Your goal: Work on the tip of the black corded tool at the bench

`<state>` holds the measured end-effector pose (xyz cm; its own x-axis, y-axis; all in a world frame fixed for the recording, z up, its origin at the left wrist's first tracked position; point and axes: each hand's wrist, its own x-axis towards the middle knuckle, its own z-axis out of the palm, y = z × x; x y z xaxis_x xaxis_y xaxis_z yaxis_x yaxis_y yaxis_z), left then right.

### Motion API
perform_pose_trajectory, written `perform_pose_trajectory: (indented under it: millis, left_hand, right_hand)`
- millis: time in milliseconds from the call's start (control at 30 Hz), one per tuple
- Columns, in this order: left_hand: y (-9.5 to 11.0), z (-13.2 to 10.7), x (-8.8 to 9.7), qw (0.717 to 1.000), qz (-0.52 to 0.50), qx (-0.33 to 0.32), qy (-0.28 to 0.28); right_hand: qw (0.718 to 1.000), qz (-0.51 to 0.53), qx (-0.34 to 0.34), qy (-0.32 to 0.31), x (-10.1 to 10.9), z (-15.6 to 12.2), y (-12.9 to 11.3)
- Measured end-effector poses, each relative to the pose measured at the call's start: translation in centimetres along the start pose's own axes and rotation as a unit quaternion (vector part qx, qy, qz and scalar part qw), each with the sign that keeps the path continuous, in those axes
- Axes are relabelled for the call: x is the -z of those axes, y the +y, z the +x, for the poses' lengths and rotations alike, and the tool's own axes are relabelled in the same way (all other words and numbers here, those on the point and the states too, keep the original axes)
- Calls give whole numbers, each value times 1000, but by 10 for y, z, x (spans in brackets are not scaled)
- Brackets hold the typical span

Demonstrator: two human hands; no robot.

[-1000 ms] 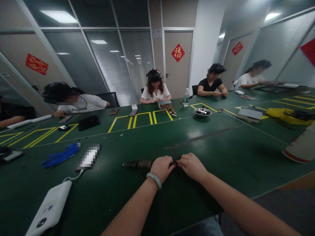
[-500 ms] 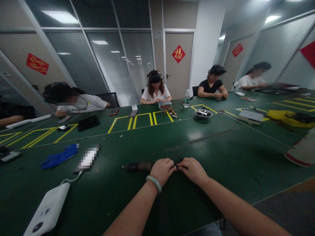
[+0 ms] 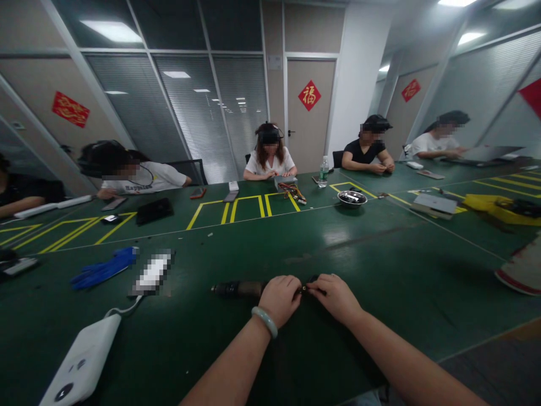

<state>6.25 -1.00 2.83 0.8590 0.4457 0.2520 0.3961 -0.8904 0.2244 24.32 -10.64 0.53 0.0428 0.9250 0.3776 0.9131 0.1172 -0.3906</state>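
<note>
A dark, cylindrical tool with a narrow tip, like an electric screwdriver (image 3: 237, 289), lies on the green table, its tip pointing left. My left hand (image 3: 279, 298), with a pale green bangle on the wrist, is closed over the tool's right end, which it hides. Close beside it, my right hand (image 3: 333, 296) is closed, with thumb and finger pinched at a small dark piece. A tiny brass-coloured spot (image 3: 304, 288) shows between the fingertips of both hands. What exactly the right fingers hold is mostly covered.
Left of my hands lie a blue glove (image 3: 105, 269), a phone (image 3: 153, 274) and a white power bank (image 3: 82, 361) cabled to it. Farther back stand a metal bowl (image 3: 352, 198) and a bottle (image 3: 323, 172). Several people sit across the table. A pale cylindrical object (image 3: 522, 265) is at right.
Both hands stay together at the tool's right end, with only slight finger shifts. The view has moved a little. At far right, a person's laptop lid looks more raised.
</note>
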Motion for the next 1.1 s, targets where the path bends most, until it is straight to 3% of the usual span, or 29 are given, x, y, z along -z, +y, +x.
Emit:
perform_pose_trajectory:
  millis: [1100]
  left_hand:
    - [0, -4, 0, 999, -20, -20, 16]
  right_hand:
    - [998, -34, 47, 1, 1, -2, -8]
